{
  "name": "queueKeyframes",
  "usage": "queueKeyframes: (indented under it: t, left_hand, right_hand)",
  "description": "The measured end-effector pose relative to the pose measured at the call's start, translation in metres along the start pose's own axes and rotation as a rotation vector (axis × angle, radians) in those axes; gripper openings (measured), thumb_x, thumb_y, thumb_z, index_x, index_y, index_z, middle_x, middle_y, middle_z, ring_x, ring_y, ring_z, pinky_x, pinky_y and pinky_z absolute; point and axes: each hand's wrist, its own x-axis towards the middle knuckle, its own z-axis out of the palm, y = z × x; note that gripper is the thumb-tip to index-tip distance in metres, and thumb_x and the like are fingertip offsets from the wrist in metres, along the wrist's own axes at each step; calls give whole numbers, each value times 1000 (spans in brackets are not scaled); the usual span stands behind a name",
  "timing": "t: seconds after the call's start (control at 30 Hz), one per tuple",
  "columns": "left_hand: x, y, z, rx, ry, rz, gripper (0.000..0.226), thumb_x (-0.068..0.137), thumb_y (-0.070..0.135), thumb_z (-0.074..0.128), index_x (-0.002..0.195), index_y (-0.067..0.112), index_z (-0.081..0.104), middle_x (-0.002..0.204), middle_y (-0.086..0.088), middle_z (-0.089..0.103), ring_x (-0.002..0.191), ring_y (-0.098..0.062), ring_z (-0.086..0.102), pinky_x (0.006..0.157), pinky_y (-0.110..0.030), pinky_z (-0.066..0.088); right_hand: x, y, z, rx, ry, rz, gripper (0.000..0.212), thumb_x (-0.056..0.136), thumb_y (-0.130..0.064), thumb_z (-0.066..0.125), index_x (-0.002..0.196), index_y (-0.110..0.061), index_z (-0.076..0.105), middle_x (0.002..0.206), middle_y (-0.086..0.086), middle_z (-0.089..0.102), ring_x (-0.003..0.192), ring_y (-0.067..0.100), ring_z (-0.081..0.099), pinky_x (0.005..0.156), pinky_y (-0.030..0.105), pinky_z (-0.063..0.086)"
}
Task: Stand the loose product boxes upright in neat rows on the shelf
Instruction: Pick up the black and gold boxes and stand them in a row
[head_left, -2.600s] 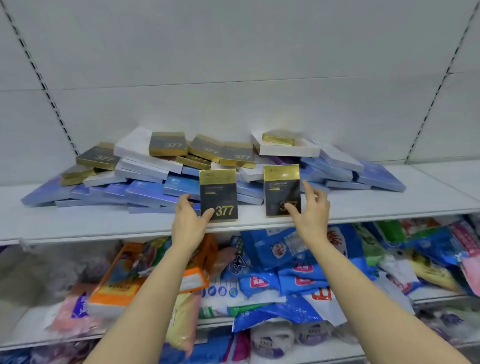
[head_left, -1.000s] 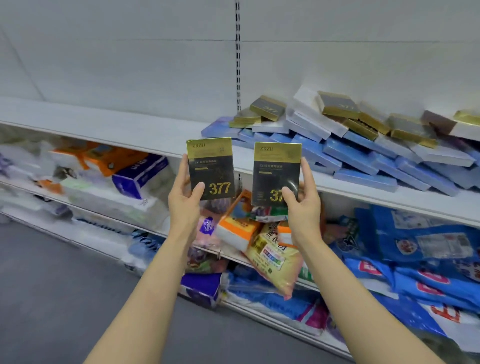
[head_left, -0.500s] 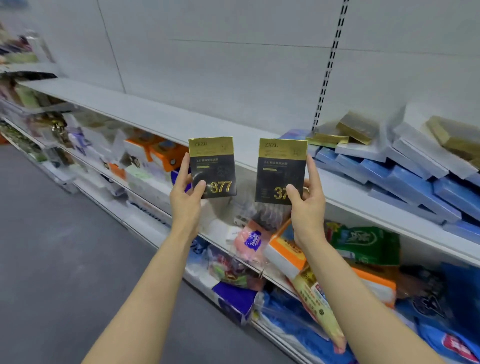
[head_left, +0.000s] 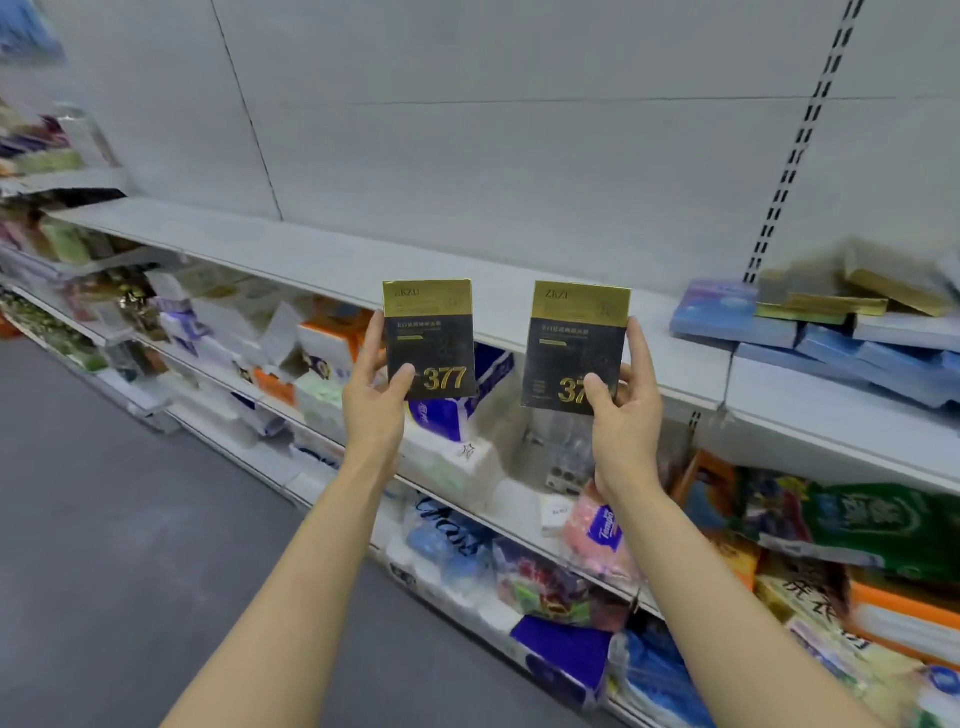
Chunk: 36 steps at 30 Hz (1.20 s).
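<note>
My left hand (head_left: 375, 397) grips a black-and-gold box marked 377 (head_left: 429, 332) by its lower left corner, holding it upright in the air. My right hand (head_left: 626, 410) grips a second identical box (head_left: 574, 338) the same way, thumb over its front. Both boxes hang in front of the white shelf (head_left: 332, 265), just before its front edge. At the right, the pile of loose blue, white and gold boxes (head_left: 831, 327) lies flat on the same shelf.
The shelf stretch behind and left of the two boxes is bare white board. Lower shelves (head_left: 467, 499) hold tissue packs and bagged goods. A slotted upright (head_left: 795, 150) runs up the back wall. Grey floor (head_left: 130, 545) lies at the left.
Both hands lifted the two boxes off the shelf by the pile and carried them left. The view swung left, so the pile now sits at the right edge.
</note>
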Motion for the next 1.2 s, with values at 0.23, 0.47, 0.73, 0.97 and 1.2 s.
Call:
queueKeyframes:
  t: [0.23, 0.47, 0.73, 0.97, 1.2]
  left_hand:
    - [75, -17, -30, -10, -44, -9, 67, 97, -3, 53, 149, 37, 40, 120, 10, 59, 97, 14, 59, 70, -7, 50]
    - [176, -52, -55, -2, -71, -24, 66, 97, -3, 53, 146, 41, 42, 122, 2, 63, 111, -9, 62, 77, -22, 56]
    - [294, -81, -72, -21, -67, -66, 59, 98, -2, 51, 148, 28, 44, 127, 2, 67, 112, -15, 66, 88, -31, 56]
    - [402, -113, -61, 42, -177, -104, 43, 96, 2, 54, 132, 25, 59, 122, 2, 69, 118, -22, 62, 104, -48, 48]
    - [500, -148, -39, 92, -453, -217, 36, 100, 10, 54, 132, 25, 49, 126, -2, 64, 117, -22, 61, 103, -48, 49]
  right_hand:
    - [32, 21, 75, -6, 29, 15, 65, 98, -2, 50, 147, -42, 34, 133, 1, 56, 112, 11, 58, 66, 9, 50]
    - [104, 52, 151, -37, 63, 27, 58, 100, -10, 51, 148, -37, 32, 121, -7, 57, 105, 5, 60, 69, 12, 53]
    - [178, 78, 221, -79, 44, 8, 51, 99, -9, 52, 144, -29, 39, 122, -4, 58, 105, 5, 60, 75, 12, 52]
    - [213, 113, 272, -92, 122, 40, 49, 98, -2, 50, 136, -31, 44, 112, -10, 59, 87, -13, 60, 63, 7, 48]
    - [249, 139, 344, -112, 269, 50, 48, 98, -5, 51, 136, -34, 45, 112, -8, 62, 97, 4, 63, 66, 12, 51]
